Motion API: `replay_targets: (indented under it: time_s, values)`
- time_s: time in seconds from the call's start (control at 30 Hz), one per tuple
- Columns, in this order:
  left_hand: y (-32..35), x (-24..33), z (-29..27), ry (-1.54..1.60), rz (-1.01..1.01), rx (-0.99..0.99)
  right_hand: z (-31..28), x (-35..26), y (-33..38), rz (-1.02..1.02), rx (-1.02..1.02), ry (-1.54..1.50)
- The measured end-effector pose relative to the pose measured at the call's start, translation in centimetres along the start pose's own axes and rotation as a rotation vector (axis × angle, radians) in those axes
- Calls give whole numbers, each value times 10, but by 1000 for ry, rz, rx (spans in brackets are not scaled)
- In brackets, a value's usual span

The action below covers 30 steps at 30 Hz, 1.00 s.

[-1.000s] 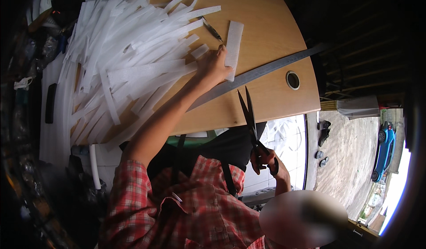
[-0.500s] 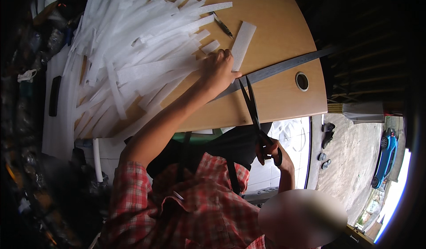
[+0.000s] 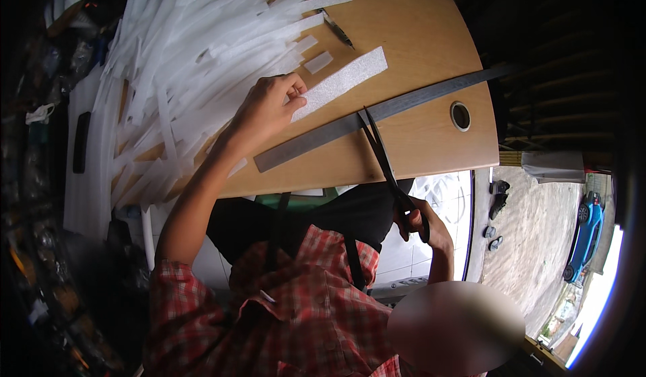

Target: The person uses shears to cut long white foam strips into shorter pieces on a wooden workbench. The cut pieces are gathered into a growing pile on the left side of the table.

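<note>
My left hand [image 3: 274, 102] pinches the near end of a white foam strip [image 3: 344, 81], which slants up to the right over the wooden table [image 3: 431, 54]. Low at the table's front edge, my right hand [image 3: 418, 219] has its fingers in the handles of black scissors [image 3: 383, 158]. Their blades point away from me and stand slightly apart, with the tips over a long dark metal ruler [image 3: 397, 106] lying across the table. A small cut foam piece [image 3: 318, 62] rests just beyond my left hand.
A large heap of white foam strips [image 3: 182, 47] covers the table's left side. A dark pen-like tool [image 3: 338, 32] lies toward the back. Near the right edge is a round cable hole [image 3: 459, 116]. A black phone [image 3: 82, 143] lies at far left.
My left hand has moved left and nearer, drawing the foam strip along, and the strip has swung to a flatter slant. The ruler's left end is now uncovered. The scissors have barely shifted.
</note>
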<state>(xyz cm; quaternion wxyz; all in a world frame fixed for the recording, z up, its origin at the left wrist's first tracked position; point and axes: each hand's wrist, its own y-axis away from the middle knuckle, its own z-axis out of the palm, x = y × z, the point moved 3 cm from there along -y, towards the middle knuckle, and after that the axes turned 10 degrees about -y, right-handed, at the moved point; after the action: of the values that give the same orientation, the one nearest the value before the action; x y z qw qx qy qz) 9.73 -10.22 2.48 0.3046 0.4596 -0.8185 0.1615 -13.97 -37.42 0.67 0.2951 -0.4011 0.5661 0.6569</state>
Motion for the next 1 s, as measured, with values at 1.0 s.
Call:
replay_targets:
  time_s: [1.0]
  values:
    - [45, -28, -18, 134, -59, 64, 1, -15, -14, 39, 21, 42]
